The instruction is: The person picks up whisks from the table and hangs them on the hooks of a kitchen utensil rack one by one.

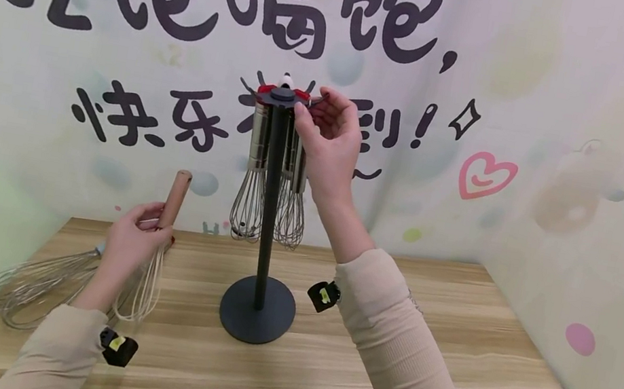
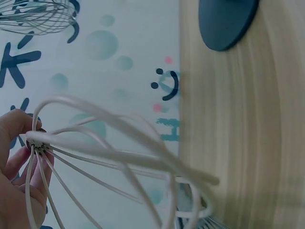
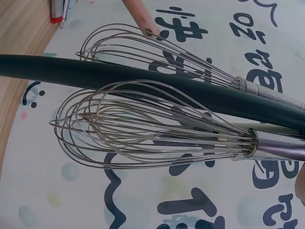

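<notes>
My left hand [image 1: 134, 234] holds a whisk by its wooden handle [image 1: 175, 199], near where the pale wires begin. The handle points up and the pale wire loops [image 2: 143, 157] hang down. My right hand [image 1: 332, 146] is at the top of a dark utensil stand [image 1: 266, 214], its thumb and fingers curled about a hook at the rack's right edge. Metal whisks [image 1: 248, 204] hang from the rack, handles up, beside the post. In the right wrist view their wire heads [image 3: 152, 129] lie on either side of the post; only a sliver of the right hand shows.
More wire whisks [image 1: 36, 286] lie on the left of the wooden table [image 1: 350, 373], partly behind the left forearm. The stand's round base [image 1: 255, 323] rests mid-table. A printed wall [image 1: 467, 227] rises behind.
</notes>
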`<state>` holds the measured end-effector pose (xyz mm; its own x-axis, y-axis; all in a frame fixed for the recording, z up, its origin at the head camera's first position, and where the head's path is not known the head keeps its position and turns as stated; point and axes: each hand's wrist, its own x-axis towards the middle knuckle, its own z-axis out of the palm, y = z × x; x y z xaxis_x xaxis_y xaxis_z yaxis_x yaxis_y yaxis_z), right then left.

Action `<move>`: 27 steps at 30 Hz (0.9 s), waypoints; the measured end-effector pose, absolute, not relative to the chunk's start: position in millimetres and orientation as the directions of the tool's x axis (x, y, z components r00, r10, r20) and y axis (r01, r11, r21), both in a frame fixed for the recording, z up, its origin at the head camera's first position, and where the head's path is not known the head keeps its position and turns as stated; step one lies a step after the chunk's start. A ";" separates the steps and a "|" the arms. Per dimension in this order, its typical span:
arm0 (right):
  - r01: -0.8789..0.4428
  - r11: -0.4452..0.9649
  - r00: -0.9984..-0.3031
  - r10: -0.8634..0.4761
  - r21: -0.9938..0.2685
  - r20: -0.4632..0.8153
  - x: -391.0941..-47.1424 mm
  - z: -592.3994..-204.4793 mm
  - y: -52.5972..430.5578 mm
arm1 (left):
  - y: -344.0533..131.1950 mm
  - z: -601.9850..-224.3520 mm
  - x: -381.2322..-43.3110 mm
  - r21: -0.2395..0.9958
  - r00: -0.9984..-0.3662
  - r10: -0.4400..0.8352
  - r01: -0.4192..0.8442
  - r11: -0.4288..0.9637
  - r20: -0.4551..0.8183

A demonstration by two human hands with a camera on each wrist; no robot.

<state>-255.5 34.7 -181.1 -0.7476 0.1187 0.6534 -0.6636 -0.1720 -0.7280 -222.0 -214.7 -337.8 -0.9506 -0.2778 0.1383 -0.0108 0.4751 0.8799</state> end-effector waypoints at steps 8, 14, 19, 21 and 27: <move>-0.664 -0.192 -0.747 0.140 -0.722 0.650 -255.6 -181.4 33.0 | -204.3 -315.3 -219.7 0.920 -0.927 -0.320 0.060 0.387 0.195; -0.665 -0.203 -0.747 0.146 -0.719 0.649 -256.4 -182.7 32.1 | -190.8 -296.0 -218.5 0.940 -0.885 -0.380 0.158 0.302 0.270; -0.670 -0.208 -0.742 0.148 -0.713 0.654 -257.0 -183.0 31.5 | -181.4 -279.8 -215.7 0.936 -0.868 -0.380 0.228 0.267 0.320; -0.672 -0.207 -0.740 0.149 -0.711 0.656 -256.8 -183.1 31.2 | -177.7 -274.4 -214.6 0.933 -0.861 -0.376 0.263 0.246 0.342; -0.678 -0.201 -0.734 0.153 -0.707 0.661 -255.8 -184.2 30.2 | -168.2 -263.4 -211.7 0.913 -0.839 -0.365 0.349 0.210 0.404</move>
